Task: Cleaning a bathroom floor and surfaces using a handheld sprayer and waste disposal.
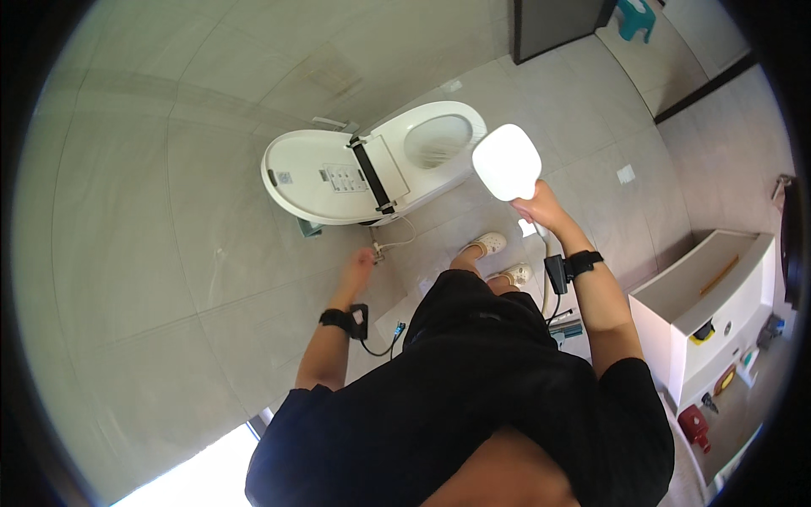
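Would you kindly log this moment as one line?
right hand: holds white bottle | left hand: empty, near hose | toilet: lid up

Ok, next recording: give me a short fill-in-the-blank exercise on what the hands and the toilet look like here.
1. The right hand holds a white container by its ____.
2. The toilet has its lid ____.
3. The left hand holds ____.
4. Both wrists wear a black ____.

Missing words: handle; raised (open); nothing; strap (band)
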Motion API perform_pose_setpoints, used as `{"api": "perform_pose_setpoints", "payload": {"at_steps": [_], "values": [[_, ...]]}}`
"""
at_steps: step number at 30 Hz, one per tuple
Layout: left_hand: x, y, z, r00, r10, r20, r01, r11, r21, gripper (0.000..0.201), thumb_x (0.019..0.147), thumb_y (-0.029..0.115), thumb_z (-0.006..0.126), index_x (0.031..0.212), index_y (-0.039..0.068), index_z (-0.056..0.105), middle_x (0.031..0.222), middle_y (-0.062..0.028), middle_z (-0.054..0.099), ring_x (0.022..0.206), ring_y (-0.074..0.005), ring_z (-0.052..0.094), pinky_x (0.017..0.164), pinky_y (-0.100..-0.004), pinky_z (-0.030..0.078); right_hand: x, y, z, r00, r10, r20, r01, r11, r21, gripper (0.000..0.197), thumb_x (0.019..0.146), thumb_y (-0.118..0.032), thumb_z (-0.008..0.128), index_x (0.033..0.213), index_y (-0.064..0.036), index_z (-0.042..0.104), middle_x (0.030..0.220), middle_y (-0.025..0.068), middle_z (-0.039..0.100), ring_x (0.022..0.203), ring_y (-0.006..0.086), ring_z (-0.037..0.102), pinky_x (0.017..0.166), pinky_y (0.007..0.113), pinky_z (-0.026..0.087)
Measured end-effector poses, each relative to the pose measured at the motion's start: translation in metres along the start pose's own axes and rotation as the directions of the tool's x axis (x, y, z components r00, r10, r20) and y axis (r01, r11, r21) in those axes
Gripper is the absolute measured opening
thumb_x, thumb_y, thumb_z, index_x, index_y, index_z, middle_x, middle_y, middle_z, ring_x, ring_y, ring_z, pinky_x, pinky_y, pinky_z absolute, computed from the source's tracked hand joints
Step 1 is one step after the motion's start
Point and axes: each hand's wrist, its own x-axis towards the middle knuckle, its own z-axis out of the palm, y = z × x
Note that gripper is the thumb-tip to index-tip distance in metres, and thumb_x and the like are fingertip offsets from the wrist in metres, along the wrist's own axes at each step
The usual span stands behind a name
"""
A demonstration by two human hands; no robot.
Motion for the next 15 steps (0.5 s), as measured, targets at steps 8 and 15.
{"api": "perform_pose_setpoints", "payload": {"at_steps": [8,15], "values": [[0.129,-0.05,-0.109,0.775,-0.259,-0.577,0.054,0.936,-0.347,0.044,0.085,0.025,0.068,0.114,-0.007,0.056,0.1,-0.0203,0.064,0.091,-0.0314,0.062,0.08,-0.0411,0.049,-0.022,0.022,0.018,0.998,0.037,-0.056,-0.04,0.997,-0.062,0.012,0.077,-0.006,0.061,0.067,0.0003,0.058,0.048,0.0034,0.051,0.04,0.0127,0.049,0.041,0.028,0.039],[0.149,-0.02,-0.112,0.731,-0.274,-0.626,0.083,0.945,-0.317,0.039,0.09,0.022,0.063,0.114,-0.006,0.05,0.098,-0.0224,0.065,0.082,-0.04,0.063,0.076,-0.0445,0.05,-0.032,0.012,0.038,0.99,0.089,-0.11,-0.09,0.996,-0.002,0.011,0.077,-0.004,0.062,0.067,-0.0009,0.058,0.049,0.0029,0.052,0.04,0.0117,0.049,0.04,0.027,0.038]]}}
